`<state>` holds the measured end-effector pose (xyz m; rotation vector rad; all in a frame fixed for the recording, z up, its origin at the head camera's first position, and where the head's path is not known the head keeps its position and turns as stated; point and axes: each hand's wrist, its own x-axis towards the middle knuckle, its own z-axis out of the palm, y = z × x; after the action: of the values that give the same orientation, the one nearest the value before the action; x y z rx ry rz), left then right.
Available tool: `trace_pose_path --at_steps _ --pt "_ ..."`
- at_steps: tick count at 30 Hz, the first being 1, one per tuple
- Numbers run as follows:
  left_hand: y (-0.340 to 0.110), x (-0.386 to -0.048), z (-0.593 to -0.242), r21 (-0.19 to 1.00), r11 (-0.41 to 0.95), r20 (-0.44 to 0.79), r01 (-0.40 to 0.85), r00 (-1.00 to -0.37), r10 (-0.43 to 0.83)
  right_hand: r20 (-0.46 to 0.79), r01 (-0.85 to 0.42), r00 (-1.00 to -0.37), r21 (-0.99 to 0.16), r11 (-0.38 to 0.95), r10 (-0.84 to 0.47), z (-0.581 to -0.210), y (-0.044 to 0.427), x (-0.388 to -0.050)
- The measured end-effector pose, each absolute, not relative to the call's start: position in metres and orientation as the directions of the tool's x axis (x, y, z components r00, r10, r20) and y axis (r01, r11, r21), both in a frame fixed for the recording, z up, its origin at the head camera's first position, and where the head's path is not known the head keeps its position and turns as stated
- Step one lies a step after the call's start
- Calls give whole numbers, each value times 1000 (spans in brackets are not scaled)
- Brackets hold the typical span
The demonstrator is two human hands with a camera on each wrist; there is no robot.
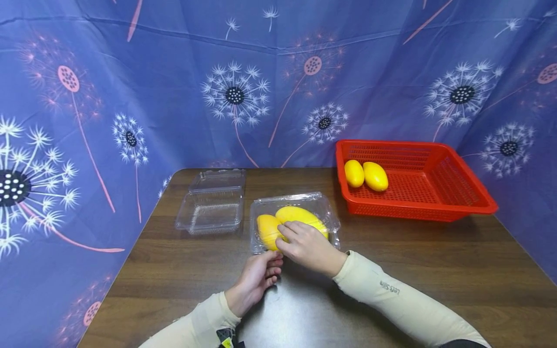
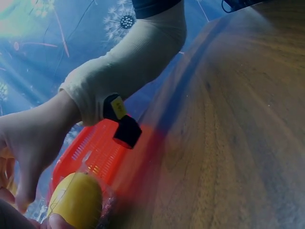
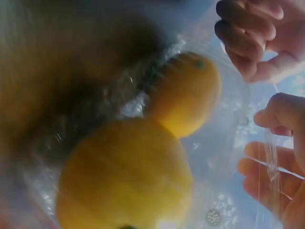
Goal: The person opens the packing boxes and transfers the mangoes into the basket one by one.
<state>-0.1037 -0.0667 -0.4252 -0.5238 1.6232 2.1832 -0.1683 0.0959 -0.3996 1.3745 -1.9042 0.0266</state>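
Blue dandelion-print curtain [image 1: 174,96] backs your wood-grain worktop [image 1: 413,256]. At the right rear stands the red perforated basket [image 1: 400,209], which holds two yellow mangoes [image 1: 375,176]. Directly before you sits the loaded clamshell [image 1: 289,197], with two more mangoes, a large one [image 1: 304,216] and a small one [image 1: 268,229], under clear plastic. To its left rests a second clamshell [image 1: 209,220], unfolded.

Your right hand [image 1: 309,249] is bent over the near side, the plastic edge held between thumb and fingers. Your left hand [image 1: 256,276] pinches the near rim with thumb and forefinger, other fingers loosely curled.

Caution: the large mango may hold the lid up if it rides above the rim. Uneven pressure could buckle the thin plastic or leave a corner unlatched; your left fingertips could be caught at the seam. You cannot tell whether any latch is engaged.

Refer to the right wrist view for the lid edge [image 3: 271,162], which the back of your hand masks from the head view, and for the green mark [image 3: 200,64] on the small mango. Only the head view shows the second clamshell.
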Motion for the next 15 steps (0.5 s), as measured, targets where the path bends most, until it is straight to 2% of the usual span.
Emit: trace_pose_path --at_steps 5,15 --pt "-69 -105 -426 826 -272 -492 -494 -867 80 558 -831 -108 403 382 -823 -388 91 -173" --pt "-70 -108 -423 787 -384 -474 -483 -872 127 555 -836 -110 398 379 -825 -386 89 -176"
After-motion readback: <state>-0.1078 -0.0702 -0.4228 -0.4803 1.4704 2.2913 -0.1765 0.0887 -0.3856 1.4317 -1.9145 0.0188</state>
